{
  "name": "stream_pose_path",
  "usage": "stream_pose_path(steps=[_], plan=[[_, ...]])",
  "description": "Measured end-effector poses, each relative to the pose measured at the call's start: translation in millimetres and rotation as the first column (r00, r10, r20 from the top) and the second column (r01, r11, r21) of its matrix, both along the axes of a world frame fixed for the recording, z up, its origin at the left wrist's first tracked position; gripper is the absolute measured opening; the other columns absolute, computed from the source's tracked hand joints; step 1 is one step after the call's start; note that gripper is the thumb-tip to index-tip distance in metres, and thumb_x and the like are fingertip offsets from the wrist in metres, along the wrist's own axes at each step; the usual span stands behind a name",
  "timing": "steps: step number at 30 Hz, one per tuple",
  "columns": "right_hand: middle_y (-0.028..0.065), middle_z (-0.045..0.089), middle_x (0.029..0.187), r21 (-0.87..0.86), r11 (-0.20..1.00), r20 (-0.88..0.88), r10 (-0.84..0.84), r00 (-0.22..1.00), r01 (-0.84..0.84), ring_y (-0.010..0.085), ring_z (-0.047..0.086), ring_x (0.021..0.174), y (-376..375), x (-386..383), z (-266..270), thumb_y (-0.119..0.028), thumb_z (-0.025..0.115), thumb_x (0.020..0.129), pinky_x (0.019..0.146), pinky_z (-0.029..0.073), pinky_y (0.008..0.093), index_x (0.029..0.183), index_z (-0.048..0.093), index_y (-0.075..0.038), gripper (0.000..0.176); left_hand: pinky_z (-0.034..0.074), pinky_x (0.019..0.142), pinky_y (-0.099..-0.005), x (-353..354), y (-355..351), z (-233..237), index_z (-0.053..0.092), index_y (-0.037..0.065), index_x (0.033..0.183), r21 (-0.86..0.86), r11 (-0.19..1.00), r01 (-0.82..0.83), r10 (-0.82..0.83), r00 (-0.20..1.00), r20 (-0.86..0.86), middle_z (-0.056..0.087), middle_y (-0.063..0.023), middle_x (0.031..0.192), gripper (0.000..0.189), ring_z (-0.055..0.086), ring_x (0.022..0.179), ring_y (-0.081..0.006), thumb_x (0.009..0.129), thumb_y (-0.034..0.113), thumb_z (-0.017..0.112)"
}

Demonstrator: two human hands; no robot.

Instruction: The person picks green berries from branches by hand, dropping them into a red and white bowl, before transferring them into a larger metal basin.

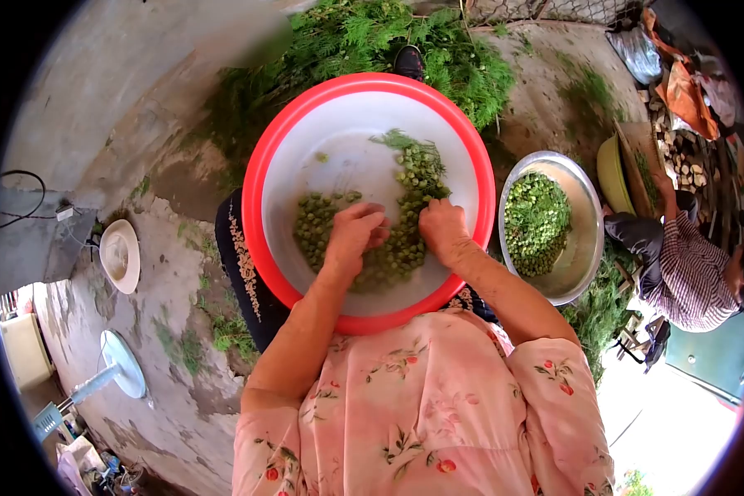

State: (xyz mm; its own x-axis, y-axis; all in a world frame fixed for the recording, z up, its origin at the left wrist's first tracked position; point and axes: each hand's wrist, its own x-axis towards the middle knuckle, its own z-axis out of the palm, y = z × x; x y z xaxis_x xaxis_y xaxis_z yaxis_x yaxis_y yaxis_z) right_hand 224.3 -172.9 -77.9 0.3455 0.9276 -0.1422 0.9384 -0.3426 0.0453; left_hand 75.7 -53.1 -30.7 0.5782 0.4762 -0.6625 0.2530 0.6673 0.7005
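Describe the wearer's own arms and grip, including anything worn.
Short pink sleeves, printed with red flowers and green leaves; the forearms and wrists are bare. The left grip and right grip are human, without gloves.

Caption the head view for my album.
Left hand and right hand among greens in a red-rimmed tub, bowl alongside.

Floor (165, 298): we see worn grey concrete
Wall (99, 83): plain grey, ahead left
Wire mesh (583, 11): at our far edge
Fan (124, 366): pale blue, left
Light (657, 413): bright, at lower right
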Motion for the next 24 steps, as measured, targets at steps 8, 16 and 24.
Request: stream_pose_path(steps=[8,16,24], plan=[[0.0146,0.062,0.078,0.061,0.965,-0.611,-0.165,0.775,0.254,0.0312,0.061,0.079,-7.1,14.9,28.4,-0.012,0.065,0.070,0.070,0.049,0.0399,0.080,0.064,-0.005,0.013,0.048,0.061,-0.0257,1.4,-0.4,-1.8,0.060,0.003,0.105,0.008,1.000,0.003,-0.003,1.000,0.014,0.064,-0.0067,0.087,0.024,0.060,0.070,-0.0132,0.084,0.015,0.058],[0.0153,0.061,0.080,0.170,0.959,-0.565,-0.094,0.820,0.227,0.0334,0.059,0.082,-13.0,32.7,60.9,-0.010,0.064,0.071,0.071,0.048,0.0418,0.078,0.061,-0.005,0.009,0.046,0.058,-0.0255,4.1,-2.3,-3.2,0.061,0.003,0.101,0.018,1.000,0.000,0.001,1.000,-0.021,0.064,-0.0066,0.084,0.022,0.059,0.066,-0.0133,0.083,0.015,0.056],[0.0046,0.060,0.080,-0.168,0.968,0.005,0.188,0.982,-0.184,0.0243,0.057,0.085,-10.9,22.9,29.9,-0.010,0.061,0.068,0.067,0.048,0.0367,0.073,0.067,-0.012,0.008,0.046,0.059,-0.0253,2.7,-1.7,-6.2,0.061,0.003,0.103,-0.001,1.000,0.008,-0.008,1.000,0.007,0.064,-0.0058,0.084,0.024,0.060,0.067,-0.0129,0.083,0.016,0.058]])
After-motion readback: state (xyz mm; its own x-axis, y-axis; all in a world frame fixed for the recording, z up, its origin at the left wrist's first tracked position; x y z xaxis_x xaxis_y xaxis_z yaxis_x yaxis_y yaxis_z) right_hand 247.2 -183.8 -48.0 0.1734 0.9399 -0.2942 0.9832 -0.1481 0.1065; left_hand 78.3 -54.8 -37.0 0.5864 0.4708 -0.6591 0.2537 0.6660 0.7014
